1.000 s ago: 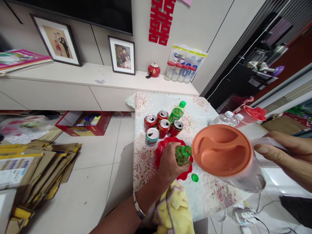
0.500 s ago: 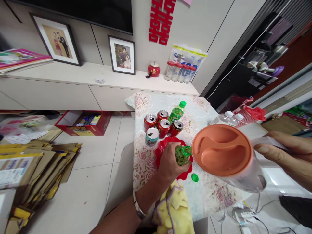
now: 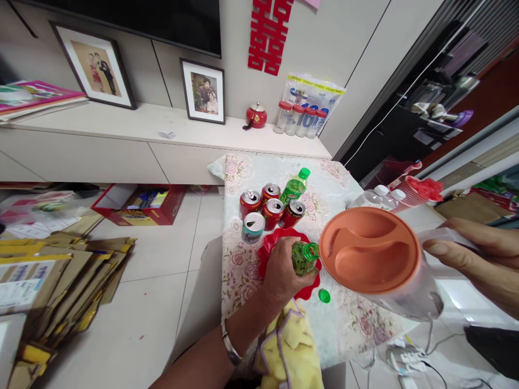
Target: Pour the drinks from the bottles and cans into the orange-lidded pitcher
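Observation:
My left hand [image 3: 283, 268] is wrapped round a green plastic bottle [image 3: 303, 259], uncapped, its open neck pointing right. This bottle is held over a red scalloped dish [image 3: 267, 244], which the hand partly covers. At the right, my right hand [image 3: 478, 254] grips the handle of a clear pitcher [image 3: 425, 297] with an orange lid [image 3: 373, 265]. The pitcher is raised above the table, and its lid edge is right beside the bottle's mouth. I cannot tell whether liquid is flowing. A loose green cap [image 3: 324, 295] lies on the tablecloth.
Several opened drink cans [image 3: 272, 212] and a capped green bottle [image 3: 296, 185] stand beyond the dish. A yellow cloth [image 3: 298, 340] hangs at the near edge of the floral tablecloth [image 3: 239, 275]. Clear bottles [image 3: 375, 195] and a pink basket [image 3: 409, 189] stand at the right.

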Motion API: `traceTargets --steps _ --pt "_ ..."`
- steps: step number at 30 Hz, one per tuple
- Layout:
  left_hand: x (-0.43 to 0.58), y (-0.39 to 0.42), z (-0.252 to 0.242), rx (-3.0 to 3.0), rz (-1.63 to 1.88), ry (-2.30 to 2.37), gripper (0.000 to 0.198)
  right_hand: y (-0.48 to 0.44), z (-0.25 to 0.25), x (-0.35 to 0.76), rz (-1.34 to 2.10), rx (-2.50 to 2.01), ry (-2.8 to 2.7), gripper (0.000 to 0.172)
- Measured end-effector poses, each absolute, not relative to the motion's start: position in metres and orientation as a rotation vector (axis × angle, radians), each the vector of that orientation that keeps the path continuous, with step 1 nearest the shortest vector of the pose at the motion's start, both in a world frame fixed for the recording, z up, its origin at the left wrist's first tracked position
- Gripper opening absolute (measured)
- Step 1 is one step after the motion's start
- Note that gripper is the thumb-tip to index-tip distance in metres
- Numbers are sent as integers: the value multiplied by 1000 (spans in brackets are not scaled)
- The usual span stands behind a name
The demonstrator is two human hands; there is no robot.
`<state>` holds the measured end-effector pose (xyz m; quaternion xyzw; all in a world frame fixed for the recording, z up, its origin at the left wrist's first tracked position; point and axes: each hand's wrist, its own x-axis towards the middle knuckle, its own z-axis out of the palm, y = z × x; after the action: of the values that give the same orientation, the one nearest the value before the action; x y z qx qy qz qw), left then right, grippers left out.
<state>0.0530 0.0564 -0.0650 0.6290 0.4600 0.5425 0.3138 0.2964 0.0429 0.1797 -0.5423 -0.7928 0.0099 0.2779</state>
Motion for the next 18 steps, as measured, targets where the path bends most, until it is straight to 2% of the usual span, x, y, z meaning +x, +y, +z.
traceTargets --steps 6,18 --pt "53 56 -65 1656 1428 1216 73 45 177 295 30 -1472 -2118 28" --pt "54 57 -67 1643 1434 1203 73 45 179 294 51 -1462 -2110 31"
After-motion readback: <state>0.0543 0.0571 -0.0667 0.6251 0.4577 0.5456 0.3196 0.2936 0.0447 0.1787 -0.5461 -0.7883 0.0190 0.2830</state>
